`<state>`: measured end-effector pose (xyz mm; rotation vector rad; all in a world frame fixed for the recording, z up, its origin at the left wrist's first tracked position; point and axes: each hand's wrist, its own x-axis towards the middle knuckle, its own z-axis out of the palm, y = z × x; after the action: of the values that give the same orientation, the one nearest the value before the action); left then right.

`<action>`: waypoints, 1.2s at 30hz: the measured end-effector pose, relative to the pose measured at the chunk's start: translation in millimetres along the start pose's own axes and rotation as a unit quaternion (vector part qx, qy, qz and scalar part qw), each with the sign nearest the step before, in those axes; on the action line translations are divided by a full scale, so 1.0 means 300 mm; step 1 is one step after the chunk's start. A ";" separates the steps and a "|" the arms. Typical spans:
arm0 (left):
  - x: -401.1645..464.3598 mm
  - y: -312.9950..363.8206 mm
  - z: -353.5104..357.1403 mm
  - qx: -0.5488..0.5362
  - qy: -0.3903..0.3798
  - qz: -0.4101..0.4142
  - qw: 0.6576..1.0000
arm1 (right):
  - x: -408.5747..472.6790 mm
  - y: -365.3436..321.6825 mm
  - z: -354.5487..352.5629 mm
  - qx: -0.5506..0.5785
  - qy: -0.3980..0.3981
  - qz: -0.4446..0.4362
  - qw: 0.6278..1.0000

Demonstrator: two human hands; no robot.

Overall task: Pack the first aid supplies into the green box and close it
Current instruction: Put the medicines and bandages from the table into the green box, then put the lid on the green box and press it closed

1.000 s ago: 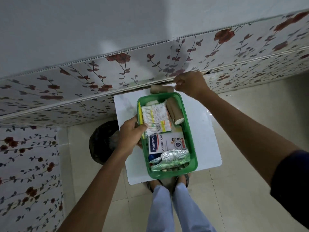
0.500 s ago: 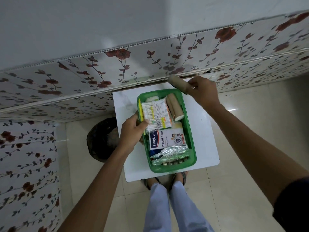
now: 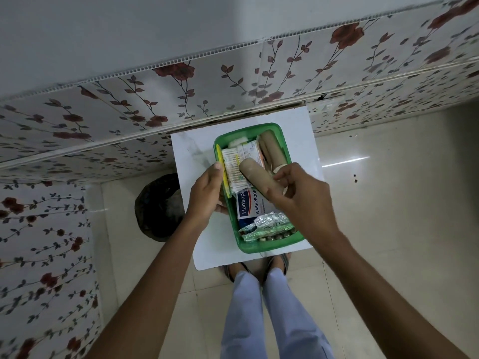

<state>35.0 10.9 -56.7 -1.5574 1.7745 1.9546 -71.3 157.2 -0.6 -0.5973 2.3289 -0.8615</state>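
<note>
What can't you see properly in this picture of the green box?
All in the head view:
- Hansaplast box: the brand name is cut short by the left hand and the brown roll.
- Blister packs: print too small to read.
- Box floor: buried under supplies in the green box.
- Whether the roll touches the packets: the right hand hides its near end.
- Lid: none visible.

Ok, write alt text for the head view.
The right hand holds a tan bandage roll over an open green box of first aid supplies on a white table. The left hand grips the box's left rim.
</note>
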 end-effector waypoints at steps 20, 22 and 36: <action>-0.064 -0.001 0.010 0.180 -0.002 0.043 0.983 | 0.012 -0.006 0.122 -0.042 0.015 -0.142 0.989; -0.061 0.011 0.019 0.222 0.010 0.041 0.974 | 0.037 0.003 0.047 0.028 0.081 -0.065 0.994; -0.105 -0.023 -0.050 0.224 0.139 0.152 0.952 | 0.194 0.192 0.053 -0.097 -0.016 0.097 0.990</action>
<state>63.5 18.5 -37.0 -1.5202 2.4833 1.3182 -115.3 156.4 -71.4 -0.4498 2.4116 -0.5363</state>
